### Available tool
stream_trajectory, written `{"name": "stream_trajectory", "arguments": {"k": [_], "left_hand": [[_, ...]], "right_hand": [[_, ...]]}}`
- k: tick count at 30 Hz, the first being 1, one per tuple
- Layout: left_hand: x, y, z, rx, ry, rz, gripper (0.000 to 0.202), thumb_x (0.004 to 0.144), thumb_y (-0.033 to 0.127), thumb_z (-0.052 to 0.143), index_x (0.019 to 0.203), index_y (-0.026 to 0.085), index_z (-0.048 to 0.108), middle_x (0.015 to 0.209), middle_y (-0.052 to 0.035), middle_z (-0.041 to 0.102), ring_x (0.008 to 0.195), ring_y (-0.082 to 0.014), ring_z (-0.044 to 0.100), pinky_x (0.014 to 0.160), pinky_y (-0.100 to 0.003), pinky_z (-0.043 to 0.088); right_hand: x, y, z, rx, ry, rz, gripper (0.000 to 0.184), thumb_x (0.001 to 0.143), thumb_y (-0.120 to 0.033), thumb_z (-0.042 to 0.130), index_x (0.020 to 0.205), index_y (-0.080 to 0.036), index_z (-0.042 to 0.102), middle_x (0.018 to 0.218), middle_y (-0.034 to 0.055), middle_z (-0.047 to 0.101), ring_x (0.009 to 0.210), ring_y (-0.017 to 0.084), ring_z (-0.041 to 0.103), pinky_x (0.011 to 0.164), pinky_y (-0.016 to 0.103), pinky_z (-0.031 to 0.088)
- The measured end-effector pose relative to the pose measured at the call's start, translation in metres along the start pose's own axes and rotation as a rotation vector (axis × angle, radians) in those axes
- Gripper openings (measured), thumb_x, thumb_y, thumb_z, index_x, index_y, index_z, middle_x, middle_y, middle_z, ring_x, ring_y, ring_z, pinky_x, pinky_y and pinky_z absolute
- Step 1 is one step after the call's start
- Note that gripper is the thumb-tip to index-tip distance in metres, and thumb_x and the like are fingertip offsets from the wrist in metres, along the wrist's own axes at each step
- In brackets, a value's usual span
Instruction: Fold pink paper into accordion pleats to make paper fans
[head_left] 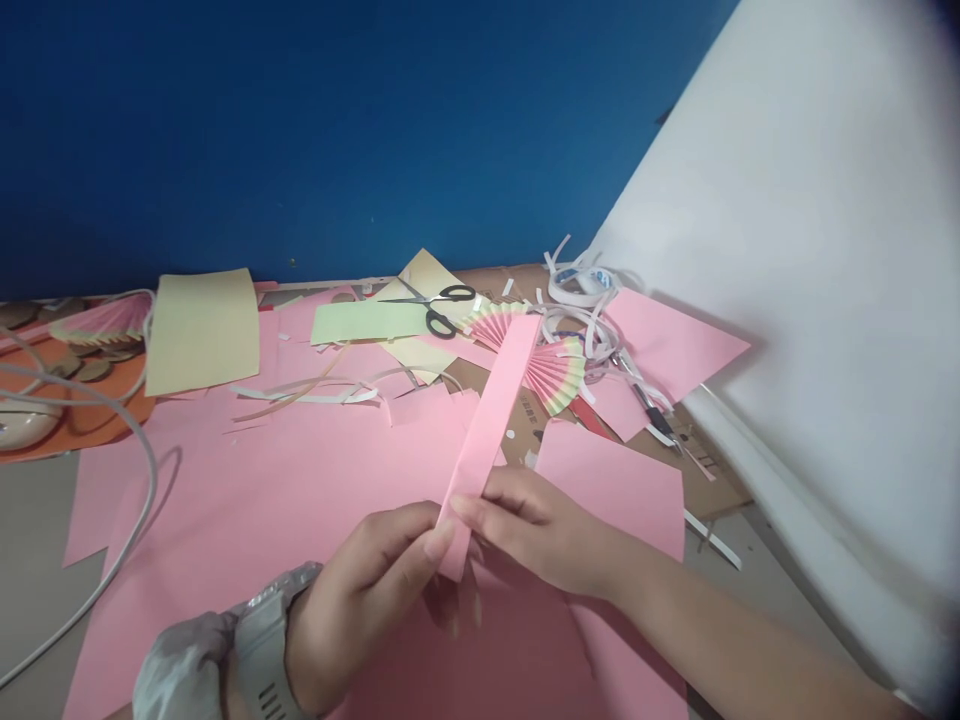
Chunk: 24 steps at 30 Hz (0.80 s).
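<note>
A long pink paper strip (491, 415) is held up at a slant over the pink sheets. My left hand (382, 560) pinches its lower left edge, thumb on the front. From the right, my right hand (536, 520) grips the same strip near its lower end, thumb in front and fingers behind. Some fingertips are hidden behind the paper. Past the strip's upper end lies a pleated paper fan piece (556, 375) in pink with a yellow-green rim, partly covered by the strip. Large pink sheets (300, 480) spread under both hands.
Black-handled scissors (442, 312) rest by a green paper strip (364, 322). Tape rolls (581, 285), curled white offcuts and a pen (649, 405) lie at the right near the white wall. At left are a yellow sheet (202, 335), a mouse (26, 425) and a white cable (154, 470).
</note>
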<state>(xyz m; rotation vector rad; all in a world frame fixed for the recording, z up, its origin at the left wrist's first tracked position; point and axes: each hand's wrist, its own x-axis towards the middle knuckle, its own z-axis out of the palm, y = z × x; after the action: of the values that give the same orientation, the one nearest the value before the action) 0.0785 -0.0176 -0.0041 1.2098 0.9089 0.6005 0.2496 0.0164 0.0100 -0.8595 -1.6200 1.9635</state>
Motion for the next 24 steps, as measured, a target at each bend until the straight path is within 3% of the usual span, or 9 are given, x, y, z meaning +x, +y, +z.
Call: {"name": "stream_trajectory", "arguments": {"k": [3, 7, 10, 13, 15, 18, 20, 22, 24], "left_hand": [[0.002, -0.002, 0.001, 0.058, 0.03, -0.051, 0.038, 0.091, 0.041, 0.039, 0.065, 0.015, 0.052, 0.057, -0.004, 0.062, 0.05, -0.0128, 0.057, 0.052, -0.023, 0.047], [0.002, -0.006, 0.0, 0.122, 0.033, -0.116, 0.038, 0.09, 0.043, 0.04, 0.064, 0.017, 0.047, 0.048, 0.0013, 0.054, 0.043, -0.0095, 0.05, 0.046, -0.019, 0.041], [0.001, -0.008, -0.001, 0.112, -0.028, -0.128, 0.036, 0.089, 0.045, 0.04, 0.067, 0.017, 0.046, 0.051, 0.0025, 0.052, 0.044, -0.009, 0.05, 0.045, -0.019, 0.039], [-0.001, -0.008, -0.001, 0.126, -0.044, -0.118, 0.035, 0.089, 0.044, 0.042, 0.067, 0.017, 0.045, 0.052, 0.0023, 0.052, 0.047, -0.0096, 0.051, 0.047, -0.019, 0.038], [-0.002, -0.006, 0.0, 0.132, -0.059, -0.112, 0.034, 0.089, 0.044, 0.041, 0.068, 0.017, 0.047, 0.053, 0.0013, 0.053, 0.048, -0.0107, 0.052, 0.048, -0.02, 0.04], [-0.001, 0.0, -0.001, 0.105, -0.11, -0.054, 0.037, 0.091, 0.043, 0.036, 0.072, 0.016, 0.053, 0.062, -0.0038, 0.06, 0.058, -0.0141, 0.057, 0.058, -0.024, 0.045], [0.0, 0.002, 0.0, 0.066, -0.103, -0.021, 0.042, 0.093, 0.041, 0.031, 0.071, 0.015, 0.056, 0.069, -0.0064, 0.063, 0.066, -0.0157, 0.059, 0.068, -0.026, 0.045], [0.001, 0.002, 0.0, 0.034, -0.058, -0.03, 0.043, 0.094, 0.039, 0.028, 0.068, 0.016, 0.054, 0.065, -0.0035, 0.061, 0.065, -0.0142, 0.056, 0.071, -0.026, 0.043], [0.001, 0.0, 0.0, 0.018, -0.008, -0.067, 0.041, 0.095, 0.04, 0.028, 0.065, 0.018, 0.048, 0.055, 0.0021, 0.051, 0.055, -0.0114, 0.048, 0.064, -0.023, 0.041]], "right_hand": [[0.001, -0.003, 0.002, 0.01, -0.068, 0.031, 0.031, 0.093, -0.028, 0.038, 0.075, -0.015, 0.06, 0.06, -0.0017, 0.056, 0.064, 0.012, 0.058, 0.066, 0.024, 0.043], [-0.001, -0.002, -0.001, -0.127, 0.006, 0.036, 0.03, 0.092, -0.028, 0.04, 0.072, -0.014, 0.058, 0.065, -0.001, 0.052, 0.066, 0.012, 0.051, 0.063, 0.023, 0.038], [-0.002, 0.004, -0.004, -0.087, 0.008, 0.061, 0.036, 0.092, -0.036, 0.041, 0.063, -0.015, 0.049, 0.057, -0.0042, 0.04, 0.054, 0.009, 0.038, 0.054, 0.022, 0.031], [-0.004, 0.011, -0.006, 0.0, -0.015, 0.077, 0.046, 0.094, -0.043, 0.032, 0.056, -0.018, 0.035, 0.051, -0.0062, 0.029, 0.047, 0.008, 0.027, 0.048, 0.023, 0.024], [-0.004, 0.013, -0.006, -0.006, 0.058, 0.063, 0.046, 0.095, -0.047, 0.026, 0.058, -0.019, 0.032, 0.052, -0.0062, 0.028, 0.048, 0.008, 0.026, 0.049, 0.023, 0.024], [-0.003, 0.011, -0.003, -0.108, 0.162, 0.034, 0.042, 0.095, -0.043, 0.029, 0.062, -0.018, 0.036, 0.058, -0.0052, 0.031, 0.053, 0.009, 0.032, 0.053, 0.023, 0.029], [-0.002, 0.007, -0.001, -0.197, 0.127, 0.009, 0.041, 0.096, -0.036, 0.031, 0.062, -0.017, 0.043, 0.058, -0.0038, 0.039, 0.059, 0.011, 0.042, 0.062, 0.024, 0.035], [-0.001, 0.004, 0.0, -0.27, 0.08, -0.005, 0.039, 0.095, -0.031, 0.033, 0.062, -0.017, 0.048, 0.061, -0.0015, 0.048, 0.067, 0.013, 0.05, 0.07, 0.026, 0.038], [-0.001, 0.002, 0.0, -0.317, 0.077, 0.007, 0.034, 0.094, -0.029, 0.039, 0.064, -0.016, 0.05, 0.067, -0.0001, 0.054, 0.071, 0.014, 0.052, 0.072, 0.026, 0.039]]}}
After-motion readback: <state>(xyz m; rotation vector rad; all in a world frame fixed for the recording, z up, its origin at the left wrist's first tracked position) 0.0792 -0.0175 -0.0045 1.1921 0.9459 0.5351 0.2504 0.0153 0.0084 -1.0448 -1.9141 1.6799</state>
